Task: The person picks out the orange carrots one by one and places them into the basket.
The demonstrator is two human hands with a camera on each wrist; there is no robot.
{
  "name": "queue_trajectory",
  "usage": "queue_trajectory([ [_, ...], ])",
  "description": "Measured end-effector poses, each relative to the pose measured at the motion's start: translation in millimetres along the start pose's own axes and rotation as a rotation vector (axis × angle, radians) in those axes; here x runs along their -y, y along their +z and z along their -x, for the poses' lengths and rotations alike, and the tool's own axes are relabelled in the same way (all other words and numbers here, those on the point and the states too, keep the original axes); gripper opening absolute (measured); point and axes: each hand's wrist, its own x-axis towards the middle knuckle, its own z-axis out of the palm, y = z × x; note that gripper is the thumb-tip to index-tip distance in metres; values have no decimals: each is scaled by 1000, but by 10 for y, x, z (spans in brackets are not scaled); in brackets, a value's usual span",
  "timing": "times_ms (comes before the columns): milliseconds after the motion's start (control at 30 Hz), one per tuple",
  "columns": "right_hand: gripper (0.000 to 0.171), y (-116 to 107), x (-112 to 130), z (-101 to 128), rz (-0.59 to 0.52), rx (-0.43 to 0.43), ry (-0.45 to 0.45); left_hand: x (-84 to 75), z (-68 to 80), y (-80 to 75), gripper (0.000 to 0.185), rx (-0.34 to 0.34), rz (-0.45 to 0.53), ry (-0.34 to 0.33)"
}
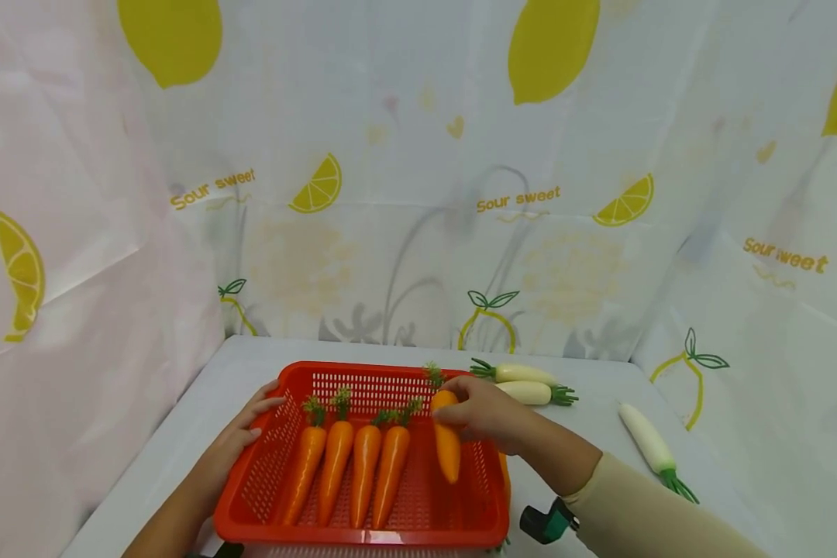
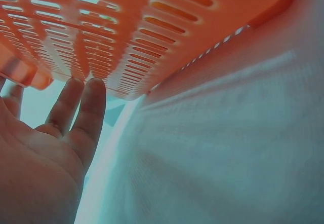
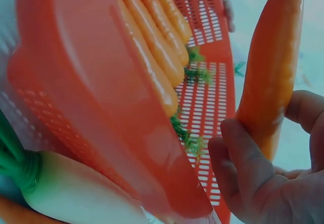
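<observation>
Right hand [image 1: 484, 415] pinches a toy carrot [image 1: 447, 443] near its leafy top – thumb and fingers [image 3: 248, 168] curled round the thick end, tip pointing toward the person, body hanging over the right part of the red slotted basket [image 1: 363, 527]. Four carrots [image 1: 349, 473] lie side by side in the basket, left of the held one. Left hand [image 1: 240, 442] – fingers [image 2: 83, 112] straight, pressed vs. the basket's left wall. Three white radishes [image 1: 530, 384] lie on the table [image 1: 600, 465], right of the basket.
</observation>
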Motion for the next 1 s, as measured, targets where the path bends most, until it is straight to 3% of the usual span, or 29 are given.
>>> queue_trajectory([
  [333, 36, 68, 27, -111, -58, 79, 56, -34, 10, -7, 50, -6, -18, -15],
  [500, 41, 98, 14, -147, -32, 87, 91, -34, -25, -16, 51, 7, 9, -2],
  [767, 42, 177, 21, -188, 102, 81, 140, -11, -37, 1, 49, 8, 9, 10],
  [1000, 38, 251, 6, -206, 70, 96, 176, -10, 2, -2, 50, -9, -3, -15],
])
